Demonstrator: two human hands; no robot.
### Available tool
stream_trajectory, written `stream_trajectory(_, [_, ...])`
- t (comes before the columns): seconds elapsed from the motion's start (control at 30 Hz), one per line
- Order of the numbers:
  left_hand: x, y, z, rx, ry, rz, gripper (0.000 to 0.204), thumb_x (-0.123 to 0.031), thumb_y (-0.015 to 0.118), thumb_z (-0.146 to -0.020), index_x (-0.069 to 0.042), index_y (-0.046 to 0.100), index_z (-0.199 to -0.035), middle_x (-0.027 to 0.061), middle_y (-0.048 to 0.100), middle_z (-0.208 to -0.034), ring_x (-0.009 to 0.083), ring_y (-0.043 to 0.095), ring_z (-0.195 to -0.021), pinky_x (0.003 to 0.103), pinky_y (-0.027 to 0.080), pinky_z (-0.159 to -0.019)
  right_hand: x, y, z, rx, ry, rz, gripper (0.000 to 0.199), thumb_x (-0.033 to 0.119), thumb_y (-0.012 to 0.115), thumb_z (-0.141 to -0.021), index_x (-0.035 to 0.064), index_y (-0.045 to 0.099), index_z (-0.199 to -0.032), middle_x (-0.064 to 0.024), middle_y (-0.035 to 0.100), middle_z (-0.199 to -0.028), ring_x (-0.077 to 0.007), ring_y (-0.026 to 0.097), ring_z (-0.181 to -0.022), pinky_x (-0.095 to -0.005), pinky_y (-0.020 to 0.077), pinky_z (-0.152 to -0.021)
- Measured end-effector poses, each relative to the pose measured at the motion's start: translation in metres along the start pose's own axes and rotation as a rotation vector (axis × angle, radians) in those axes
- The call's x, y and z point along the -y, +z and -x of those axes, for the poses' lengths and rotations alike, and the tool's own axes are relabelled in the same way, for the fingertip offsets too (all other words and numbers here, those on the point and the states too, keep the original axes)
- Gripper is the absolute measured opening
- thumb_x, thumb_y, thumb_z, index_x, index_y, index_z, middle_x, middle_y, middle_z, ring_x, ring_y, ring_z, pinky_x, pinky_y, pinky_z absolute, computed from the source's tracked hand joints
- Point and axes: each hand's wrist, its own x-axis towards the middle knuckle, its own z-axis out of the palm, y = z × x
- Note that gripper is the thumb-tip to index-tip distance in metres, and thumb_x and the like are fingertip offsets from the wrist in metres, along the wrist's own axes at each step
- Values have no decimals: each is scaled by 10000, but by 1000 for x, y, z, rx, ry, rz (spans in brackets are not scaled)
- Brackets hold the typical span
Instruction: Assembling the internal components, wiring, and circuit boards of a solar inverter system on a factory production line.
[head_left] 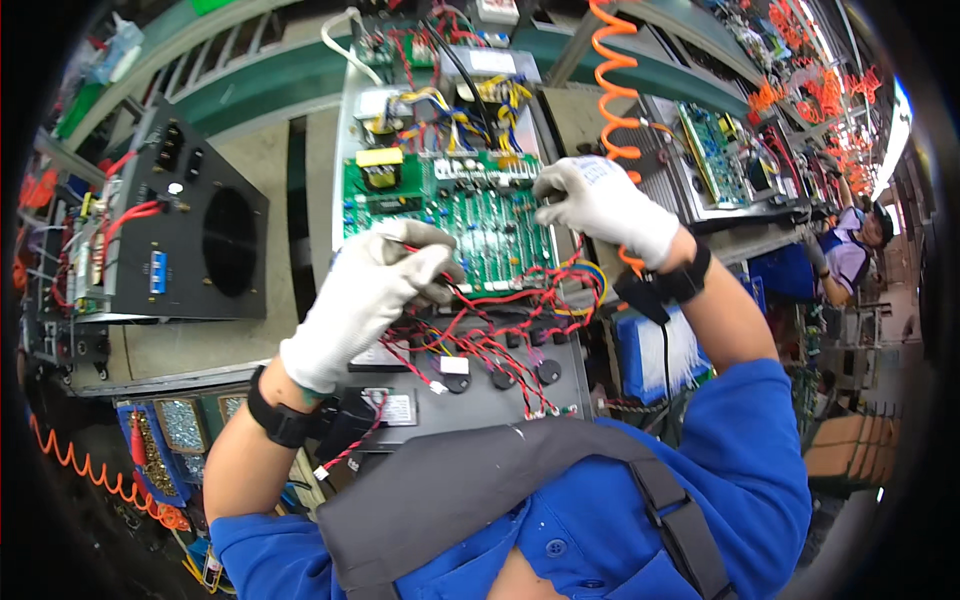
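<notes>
Head view: left hand [365, 290] fingers pinch a red wire [470, 300] running rightward; right hand [600, 200] fingers press the green circuit board [480, 225].

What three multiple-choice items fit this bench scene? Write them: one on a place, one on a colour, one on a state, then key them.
1. Where is the right hand?
A. At the right edge of the green circuit board
B. On the black panel with the round vent
C. Down at the apron

2. What colour is the coiled hose above the right hand?
A. Blue
B. Orange
C. White

3. What is the left hand doing?
A. Lying flat and empty
B. Pinching thin red wires in its fingers
C. Gripping a screwdriver

Key: 1 A, the glove sits at the board's right edge. 2 B, the coils are bright orange. 3 B, wires run from the closed fingers over the open unit.
</notes>
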Motion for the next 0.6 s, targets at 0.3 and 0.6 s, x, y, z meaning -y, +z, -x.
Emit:
stream_trajectory(0.3, [-41,18,-3,-275,332,-656,235,-175,631,-902,30,611,-1015,9,614,-783,43,521,-703,219,447,-617,88,-10,16,-57,-252,-814,457,113,630,-825,5,550,-1262,-119,656,-964,-177,612,-888,-292,490,-812])
stream_trajectory(0.6, [31,3,6,151,799,-1292,142,-122,637,-752,-34,621,-862,164,603,-774,333,609,-701,422,489,-580,87,1,17,-227,-138,-404,359,254,633,-873,25,626,-1150,-159,677,-1058,-289,646,-960,-348,491,-828])
